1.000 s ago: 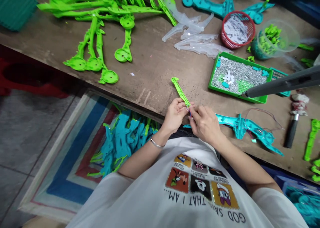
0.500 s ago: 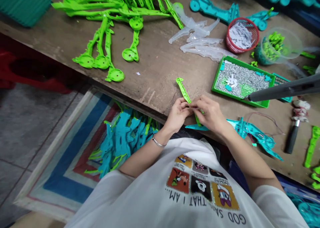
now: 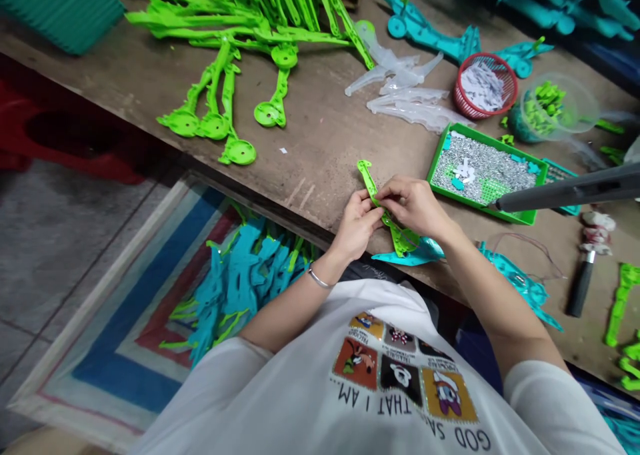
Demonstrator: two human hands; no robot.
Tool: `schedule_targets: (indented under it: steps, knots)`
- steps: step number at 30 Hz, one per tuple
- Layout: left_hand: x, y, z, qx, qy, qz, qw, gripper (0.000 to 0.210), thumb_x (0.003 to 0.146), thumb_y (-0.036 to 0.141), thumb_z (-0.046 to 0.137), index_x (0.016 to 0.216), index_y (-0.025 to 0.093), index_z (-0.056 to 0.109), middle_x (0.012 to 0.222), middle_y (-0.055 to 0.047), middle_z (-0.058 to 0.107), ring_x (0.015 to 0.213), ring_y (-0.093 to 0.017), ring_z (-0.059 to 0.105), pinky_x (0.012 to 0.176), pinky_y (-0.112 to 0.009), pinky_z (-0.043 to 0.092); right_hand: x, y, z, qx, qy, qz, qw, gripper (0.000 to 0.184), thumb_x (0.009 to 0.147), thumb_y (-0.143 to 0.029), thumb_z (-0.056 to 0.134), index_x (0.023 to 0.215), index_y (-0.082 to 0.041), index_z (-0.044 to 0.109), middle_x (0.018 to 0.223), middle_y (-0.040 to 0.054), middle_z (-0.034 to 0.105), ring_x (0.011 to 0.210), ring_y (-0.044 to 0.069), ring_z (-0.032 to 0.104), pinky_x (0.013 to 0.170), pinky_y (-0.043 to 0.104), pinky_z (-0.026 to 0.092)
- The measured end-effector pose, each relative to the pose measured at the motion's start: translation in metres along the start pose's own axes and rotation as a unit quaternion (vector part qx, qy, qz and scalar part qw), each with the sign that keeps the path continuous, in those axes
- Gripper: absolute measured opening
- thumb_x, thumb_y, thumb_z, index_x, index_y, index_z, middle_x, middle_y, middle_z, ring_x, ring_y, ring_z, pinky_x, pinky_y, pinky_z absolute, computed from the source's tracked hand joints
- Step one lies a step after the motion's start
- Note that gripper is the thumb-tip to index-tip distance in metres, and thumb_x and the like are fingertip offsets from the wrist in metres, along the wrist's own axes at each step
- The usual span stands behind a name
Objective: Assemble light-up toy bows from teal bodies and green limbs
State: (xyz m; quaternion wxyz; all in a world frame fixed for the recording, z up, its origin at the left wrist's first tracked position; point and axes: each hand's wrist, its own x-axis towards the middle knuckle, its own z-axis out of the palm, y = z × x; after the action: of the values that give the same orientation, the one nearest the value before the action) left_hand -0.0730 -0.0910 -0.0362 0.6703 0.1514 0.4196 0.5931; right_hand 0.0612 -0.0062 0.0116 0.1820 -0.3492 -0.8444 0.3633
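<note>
My left hand (image 3: 356, 223) is closed around the middle of a long, narrow bright-green plastic part (image 3: 401, 239) near the table's front edge. The part lies slantwise, its hooked end pointing away from me and its wider, rounded end towards me. The fingertips of my right hand (image 3: 413, 205) are pinched together against the strip just above my left fingers. Whether a small piece sits between them is hidden. Beneath the part's near end, a teal plastic shell (image 3: 417, 253) rests on the table, partly covered by my right forearm.
A green tray (image 3: 493, 210) of small metal pieces, a red basket (image 3: 483, 112) of white bits and a clear tub (image 3: 580, 112) stand right. A dark grey pointed tool (image 3: 575, 188) juts over the tray. A black-handled tool (image 3: 581, 287) lies right; green parts (image 3: 225, 35) pile up left.
My right hand has shifted up along the green part, uncovering its wider near end. My left hand still holds the middle. The whole view has shifted slightly.
</note>
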Motion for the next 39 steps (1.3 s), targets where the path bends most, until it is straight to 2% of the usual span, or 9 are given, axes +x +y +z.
schedule_targets:
  steps: [3,7,10,16,22,28,31,39]
  knots:
    - [0.004,-0.002,0.002,0.001,0.015,0.003,1.0,0.044,0.075,0.014,0.076,0.111,0.02,0.052,0.094,0.003,0.072,0.084,-0.012,0.07,0.075,-0.024,0.056,0.004,-0.001,-0.003,0.001,-0.014,-0.004,1.0,0.013,0.089,-0.016,0.067,0.096,-0.018,0.077,0.093,0.0056,0.076,0.083,0.018,0.068,0.08,0.03,0.051]
    - [0.006,-0.003,0.005,0.001,0.024,0.001,1.0,0.043,0.074,0.018,0.078,0.107,0.02,0.05,0.094,0.002,0.073,0.08,-0.013,0.071,0.077,-0.027,0.057,0.008,-0.002,-0.012,0.017,-0.001,-0.012,1.0,0.024,0.089,-0.022,0.068,0.111,-0.019,0.075,0.106,0.0067,0.075,0.084,0.017,0.069,0.082,0.031,0.053]
    - [0.006,-0.003,0.005,0.001,0.031,0.003,1.0,0.043,0.074,0.019,0.079,0.106,0.02,0.05,0.092,0.003,0.073,0.079,-0.013,0.071,0.08,-0.03,0.058,0.014,-0.003,-0.016,0.025,0.001,-0.03,0.999,0.02,0.091,-0.021,0.064,0.106,-0.02,0.077,0.109,0.0074,0.076,0.09,0.018,0.069,0.083,0.031,0.053]
    - [0.006,-0.004,0.004,0.022,0.04,0.0,0.999,0.039,0.075,0.016,0.074,0.104,0.021,0.047,0.087,0.005,0.069,0.075,-0.011,0.068,0.074,-0.026,0.056,0.024,-0.006,-0.014,0.003,-0.024,-0.029,0.999,0.025,0.083,-0.008,0.058,0.092,-0.018,0.079,0.093,0.0052,0.078,0.085,0.018,0.07,0.081,0.031,0.051]
    - [0.007,-0.005,0.004,0.023,0.044,0.004,0.999,0.039,0.075,0.012,0.069,0.106,0.021,0.048,0.088,0.004,0.068,0.078,-0.011,0.067,0.073,-0.024,0.055,0.028,-0.005,-0.007,0.062,-0.031,-0.042,0.997,0.024,0.081,-0.006,0.059,0.089,-0.018,0.079,0.09,0.0034,0.078,0.083,0.016,0.069,0.08,0.028,0.05]
    - [0.007,-0.007,0.005,0.026,0.038,0.007,0.999,0.045,0.074,0.013,0.069,0.113,0.022,0.048,0.089,0.003,0.069,0.081,-0.013,0.069,0.079,-0.028,0.056,0.032,0.01,0.003,0.067,-0.017,-0.085,0.994,0.021,0.085,-0.009,0.061,0.089,-0.02,0.078,0.089,0.0034,0.077,0.089,0.018,0.07,0.086,0.031,0.051]
    - [0.007,-0.008,0.005,0.031,0.043,0.008,0.999,0.042,0.075,0.014,0.07,0.111,0.021,0.049,0.091,0.003,0.07,0.08,-0.013,0.07,0.081,-0.029,0.055,0.033,0.018,0.006,0.059,-0.013,-0.082,0.995,0.019,0.087,-0.012,0.063,0.095,-0.02,0.078,0.093,0.0038,0.077,0.09,0.018,0.071,0.086,0.031,0.051]
    - [0.008,-0.015,0.0,0.051,0.05,0.024,0.997,0.037,0.077,0.011,0.068,0.107,0.023,0.049,0.08,0.007,0.063,0.067,-0.008,0.059,0.067,-0.02,0.047,0.036,0.015,0.006,0.033,-0.036,-0.09,0.995,0.019,0.088,-0.011,0.063,0.099,-0.019,0.076,0.097,0.0051,0.077,0.091,0.018,0.07,0.084,0.03,0.051]
